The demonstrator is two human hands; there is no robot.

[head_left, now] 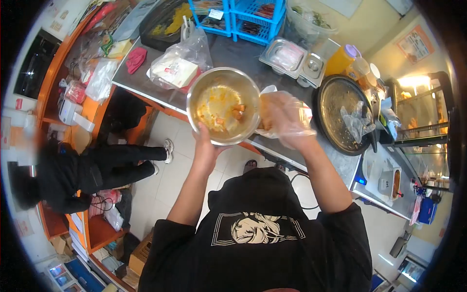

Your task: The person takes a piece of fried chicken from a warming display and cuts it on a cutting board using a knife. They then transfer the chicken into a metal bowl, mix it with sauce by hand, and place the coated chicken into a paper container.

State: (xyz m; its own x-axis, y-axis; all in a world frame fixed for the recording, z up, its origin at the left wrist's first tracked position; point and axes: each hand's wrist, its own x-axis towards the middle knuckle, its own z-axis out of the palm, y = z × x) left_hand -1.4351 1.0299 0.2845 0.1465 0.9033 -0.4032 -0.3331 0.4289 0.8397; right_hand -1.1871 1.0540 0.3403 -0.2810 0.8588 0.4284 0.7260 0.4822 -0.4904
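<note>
My left hand (206, 146) grips a steel mixing bowl (190, 109) by its lower left side, thumb up against the wall. The bowl is tilted toward me. Inside lie a few reddish-brown food pieces (238, 112) and pale, oily orange scraps. My right hand (287, 119), in a clear plastic glove, is just right of the bowl and smeared by motion, so its fingers cannot be made out. Beneath that hand, a white and red paper wrapper (305, 114) with brownish food partly shows on the counter.
A large round dark pan (340, 114) with crumpled plastic stands to the right. Steel containers (283, 58), blue baskets (255, 19) and a bagged white box (174, 70) line the counter (238, 53). Another person in black (92, 168) is at the left.
</note>
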